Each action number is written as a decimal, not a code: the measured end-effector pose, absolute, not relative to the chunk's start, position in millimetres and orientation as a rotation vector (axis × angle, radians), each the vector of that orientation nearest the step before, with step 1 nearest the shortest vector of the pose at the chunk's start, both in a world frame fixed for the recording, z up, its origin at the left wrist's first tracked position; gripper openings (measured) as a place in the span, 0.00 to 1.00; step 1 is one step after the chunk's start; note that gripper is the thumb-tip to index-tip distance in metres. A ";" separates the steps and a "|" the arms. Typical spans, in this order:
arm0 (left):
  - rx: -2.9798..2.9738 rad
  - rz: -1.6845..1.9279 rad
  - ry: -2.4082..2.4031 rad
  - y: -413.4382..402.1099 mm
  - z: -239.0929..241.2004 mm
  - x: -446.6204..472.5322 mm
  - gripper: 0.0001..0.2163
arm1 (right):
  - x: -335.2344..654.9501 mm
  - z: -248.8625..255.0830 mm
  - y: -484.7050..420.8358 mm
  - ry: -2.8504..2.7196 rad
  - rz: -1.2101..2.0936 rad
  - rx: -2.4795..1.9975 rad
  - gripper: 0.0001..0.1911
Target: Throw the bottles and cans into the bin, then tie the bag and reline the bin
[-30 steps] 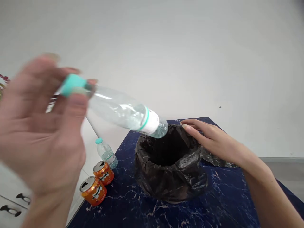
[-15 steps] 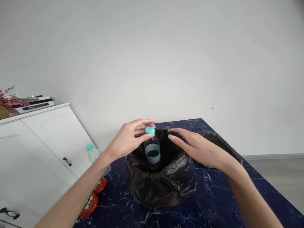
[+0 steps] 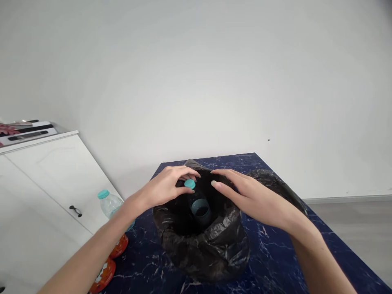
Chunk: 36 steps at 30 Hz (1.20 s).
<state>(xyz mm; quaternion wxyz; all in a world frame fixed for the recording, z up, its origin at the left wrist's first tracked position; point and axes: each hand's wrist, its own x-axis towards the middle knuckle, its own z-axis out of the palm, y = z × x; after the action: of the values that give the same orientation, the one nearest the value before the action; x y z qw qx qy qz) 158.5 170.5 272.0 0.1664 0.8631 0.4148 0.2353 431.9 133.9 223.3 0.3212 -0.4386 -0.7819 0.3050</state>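
A clear plastic bottle with a turquoise cap is tilted inside a bin lined with a black bag. My left hand has its thumb and fingers around the bottle just at the cap; its lower end is dark in the bin's shadow. Over the right side of the bin's opening is my right hand, thumb and fingers apart, with nothing in it. It lies against or just above the bag's rim; I cannot tell which.
The bin stands on a blue marbled table. Left of it are another turquoise-capped bottle and orange-labelled bottles, partly behind my left forearm. More black plastic lies to the right. A white cabinet adjoins the table.
The bottle has gone lower into the bin and tilts more, my left hand moving down with it. My right hand stays about where it was over the rim. The view has shifted slightly.
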 end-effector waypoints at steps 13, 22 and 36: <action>2.563 0.390 1.345 177.7 277.8 149.7 0.29 | 421.9 223.7 136.8 -1.917 0.898 -1.197 0.38; 1.893 0.418 1.286 217.4 258.3 125.2 0.44 | 417.6 217.9 139.6 -1.882 0.937 -1.201 0.39; 2.356 0.636 2.714 141.9 226.3 -37.3 0.34 | 404.7 218.5 127.1 -1.632 0.649 -1.218 0.32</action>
<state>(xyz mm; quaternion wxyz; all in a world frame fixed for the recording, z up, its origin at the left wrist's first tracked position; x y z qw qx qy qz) -37.3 141.9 226.3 -0.2514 0.6249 0.7196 0.1687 404.7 127.1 218.5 0.4814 -0.4995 -0.6694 0.2660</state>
